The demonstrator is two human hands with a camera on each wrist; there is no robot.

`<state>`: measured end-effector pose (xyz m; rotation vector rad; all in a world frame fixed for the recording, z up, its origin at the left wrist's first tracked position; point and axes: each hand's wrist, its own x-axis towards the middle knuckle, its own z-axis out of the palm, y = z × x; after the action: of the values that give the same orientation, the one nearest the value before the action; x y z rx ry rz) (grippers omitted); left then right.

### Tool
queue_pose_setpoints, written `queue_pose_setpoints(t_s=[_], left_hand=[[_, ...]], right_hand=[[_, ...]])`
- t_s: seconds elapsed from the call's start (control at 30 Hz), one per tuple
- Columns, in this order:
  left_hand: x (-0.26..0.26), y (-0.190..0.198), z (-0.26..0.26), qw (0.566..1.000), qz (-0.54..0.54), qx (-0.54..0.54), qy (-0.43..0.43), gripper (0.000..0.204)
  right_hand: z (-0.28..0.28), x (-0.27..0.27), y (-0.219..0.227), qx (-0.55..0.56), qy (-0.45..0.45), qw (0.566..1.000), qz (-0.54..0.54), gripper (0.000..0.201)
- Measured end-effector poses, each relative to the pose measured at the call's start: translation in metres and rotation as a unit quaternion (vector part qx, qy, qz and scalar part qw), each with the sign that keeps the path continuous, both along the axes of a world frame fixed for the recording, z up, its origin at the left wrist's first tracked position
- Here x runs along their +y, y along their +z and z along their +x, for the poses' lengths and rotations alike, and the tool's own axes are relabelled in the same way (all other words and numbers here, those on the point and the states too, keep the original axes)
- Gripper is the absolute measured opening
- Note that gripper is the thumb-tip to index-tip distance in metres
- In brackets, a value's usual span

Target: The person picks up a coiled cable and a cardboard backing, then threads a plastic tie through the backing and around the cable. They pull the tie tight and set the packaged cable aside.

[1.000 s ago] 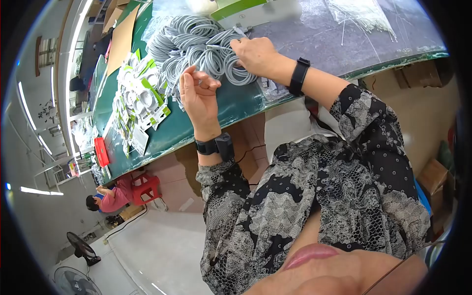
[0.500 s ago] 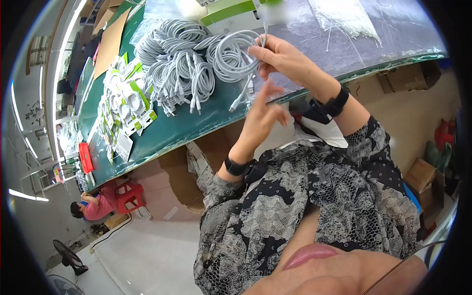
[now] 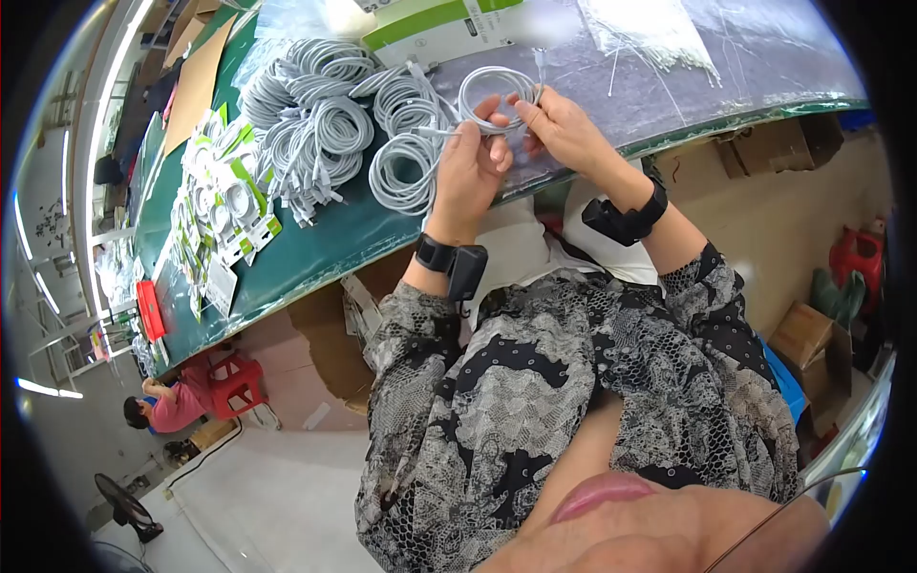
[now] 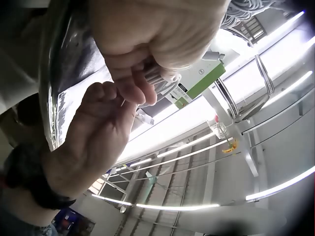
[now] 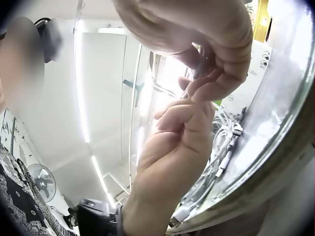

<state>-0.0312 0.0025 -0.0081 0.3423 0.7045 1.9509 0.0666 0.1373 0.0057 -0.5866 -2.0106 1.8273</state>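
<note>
A coiled grey cable (image 3: 467, 103) hangs between both hands above the table's near edge. My right hand (image 3: 573, 134) pinches the coil's right side between thumb and fingers, and a plug end (image 3: 542, 61) sticks up from there. On the coil's lower left, my left hand (image 3: 465, 181) grips the strands with curled fingers. The left wrist view shows cable strands (image 4: 158, 78) inside the left hand (image 4: 162, 29), close to the right hand (image 4: 93, 132). Just left of my hands lies another cable bundle (image 3: 387, 177).
A large heap of coiled cables (image 3: 301, 91) lies on the green table (image 3: 315, 253). Left of it are green-and-white packaging cards (image 3: 215, 205). A green-and-white box (image 3: 439, 33) and a bundle of thin white ties (image 3: 650, 38) stand farther back. Another person (image 3: 177, 406) sits far left.
My right hand has lifted a coil off the heap and drawn it toward the right. The left hand, empty with fingers spread half a second ago, now grips the coil too.
</note>
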Motion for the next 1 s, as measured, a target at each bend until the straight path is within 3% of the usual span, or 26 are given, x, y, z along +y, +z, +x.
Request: queue_pose_setpoints(t_s=[0.1, 0.23, 0.3, 0.5, 0.67, 0.77, 0.83, 0.9, 1.0], left_hand=[[0.001, -0.003, -0.012, 0.999, 0.013, 0.006, -0.043, 0.043], [0.006, 0.002, -0.023, 0.995, 0.017, 0.035, -0.094, 0.049], [0.010, 0.002, -0.024, 0.993, 0.028, 0.000, -0.117, 0.056], [0.013, 0.004, -0.027, 0.988, 0.042, -0.013, -0.147, 0.060], [0.009, 0.005, -0.021, 0.994, -0.007, -0.036, -0.100, 0.055], [0.012, 0.007, -0.013, 0.997, -0.004, -0.041, -0.068, 0.054], [0.014, 0.003, -0.011, 0.997, -0.023, 0.002, -0.076, 0.054], [0.015, 0.003, -0.013, 0.996, -0.039, -0.001, -0.076, 0.050], [0.014, 0.003, -0.014, 0.986, -0.067, -0.047, -0.145, 0.031]], right_hand=[[-0.001, 0.005, -0.006, 0.046, 0.024, 0.996, -0.072, 0.029], [0.001, 0.009, 0.001, 0.027, 0.053, 0.984, -0.165, 0.029], [-0.001, 0.010, -0.005, 0.073, 0.065, 0.946, -0.308, 0.031], [0.008, 0.002, -0.002, 0.147, 0.105, 0.911, -0.370, 0.033], [0.011, 0.006, -0.003, 0.147, 0.125, 0.919, -0.345, 0.034], [0.011, 0.011, 0.001, 0.147, 0.124, 0.894, -0.404, 0.032], [0.014, 0.014, -0.003, 0.155, 0.169, 0.875, -0.427, 0.028], [0.017, 0.012, -0.008, 0.157, 0.148, 0.881, -0.420, 0.026], [0.023, 0.010, -0.011, 0.143, 0.104, 0.903, -0.391, 0.025]])
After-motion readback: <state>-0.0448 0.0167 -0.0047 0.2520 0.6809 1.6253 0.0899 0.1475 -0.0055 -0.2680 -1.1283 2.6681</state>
